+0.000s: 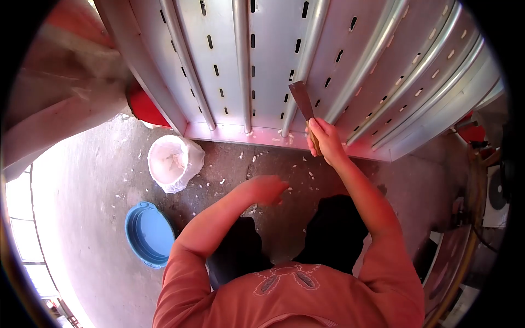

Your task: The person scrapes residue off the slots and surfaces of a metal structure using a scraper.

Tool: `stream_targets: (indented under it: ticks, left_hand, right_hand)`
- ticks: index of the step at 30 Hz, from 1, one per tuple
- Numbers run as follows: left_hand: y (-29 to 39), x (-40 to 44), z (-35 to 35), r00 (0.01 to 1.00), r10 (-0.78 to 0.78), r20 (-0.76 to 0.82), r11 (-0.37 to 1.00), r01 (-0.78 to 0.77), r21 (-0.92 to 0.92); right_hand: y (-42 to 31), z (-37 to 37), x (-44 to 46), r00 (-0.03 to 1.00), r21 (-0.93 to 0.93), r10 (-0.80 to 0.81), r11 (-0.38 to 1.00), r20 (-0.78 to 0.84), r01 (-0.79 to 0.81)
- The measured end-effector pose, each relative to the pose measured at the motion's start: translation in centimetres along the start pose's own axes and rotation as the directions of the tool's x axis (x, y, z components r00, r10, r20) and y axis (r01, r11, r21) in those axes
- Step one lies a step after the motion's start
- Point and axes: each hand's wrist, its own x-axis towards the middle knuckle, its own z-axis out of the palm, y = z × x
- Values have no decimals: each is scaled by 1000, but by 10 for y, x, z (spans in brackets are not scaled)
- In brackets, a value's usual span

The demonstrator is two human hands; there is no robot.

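Observation:
My right hand (326,141) is closed round the handle of a scraper (302,98), whose flat, dark, rusty-looking blade points up and away from me. The blade's tip lies over one tubular bar of a large slotted metal panel (227,63); whether it touches the metal I cannot tell. Over the floor in front of my knees is my left hand (264,189), bent at the wrist and blurred. Its fingers are partly turned from view, and I make out nothing in it.
Left of the panel's lower edge stands a bucket (170,164) lined with a white plastic bag. A blue basin (150,235) sits nearer to me. Pale scraps (222,180) litter the concrete floor. Draped cloth (71,98) hangs at the upper left; assorted objects crowd the right edge.

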Motion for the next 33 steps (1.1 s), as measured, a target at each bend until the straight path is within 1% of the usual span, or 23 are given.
stream_targets:
  ticks: [2,3,6,7,10,11,13,14,15,17,18,19,20,22,23,26,27,31,33]
  left_hand:
    - [-1,3,-1,1000,16,-5,1000,-16,16]
    - [-1,5,0,999,24,-23,1000,-23,19]
    - [-2,5,1,998,33,-61,999,-33,13]
    - [3,0,-2,997,29,-65,1000,-29,0]
    - [-1,-3,-2,997,32,-72,999,-34,-16]
    - [-3,-4,-1,997,37,-69,999,-38,-17]
    - [-4,-6,-4,998,36,-50,999,-36,-3]
    - [-4,-6,-5,998,38,-42,999,-38,5]
    - [-3,-8,-6,999,26,-42,1000,-25,7]
    - [-2,-11,-7,998,5,-56,1000,-4,11]
    - [-1,-13,-8,998,18,-54,1000,-18,8]
    - [-1,-14,-9,998,32,-55,999,-32,6]
    - [0,-14,-9,997,45,-56,999,-45,5]
    - [1,-11,-4,1000,18,-12,1000,-18,-2]
    - [0,-8,-7,1000,0,7,1000,0,0]
    - [2,-8,-8,1000,15,-10,1000,-15,4]
    - [2,-8,-6,1000,12,-2,1000,-12,2]
    - [2,-4,-12,1000,-4,8,1000,4,9]
    - [0,-1,-7,1000,-12,8,1000,12,2]
  right_hand:
    - [-4,19,7,993,121,103,986,65,-111]
    - [0,26,13,991,175,130,975,40,-135]
    - [7,31,29,986,252,150,954,66,-162]
    - [11,32,33,984,312,152,934,93,-174]
    - [14,44,30,968,551,173,797,183,-247]
    - [11,43,28,958,537,123,806,260,-249]
    - [0,41,18,977,343,78,928,201,-145]
    - [-2,37,13,984,233,51,968,173,-92]
    - [-1,29,9,993,168,-39,986,112,20]
    - [14,4,7,983,171,-177,968,-42,181]
    - [20,-7,9,962,157,-248,952,-114,264]
    - [22,-15,11,952,194,-219,946,-213,261]
    - [26,-26,17,958,201,-198,950,-208,240]
    - [17,-35,25,965,228,-163,951,-205,209]
    - [13,-40,29,964,204,-189,952,-188,227]
    - [-49,-33,47,923,167,-330,917,-196,363]
    - [-60,-31,52,897,138,-381,899,-224,416]
    - [-53,-22,38,935,221,-259,924,-241,313]
    - [-65,-24,44,930,208,-276,921,-244,328]
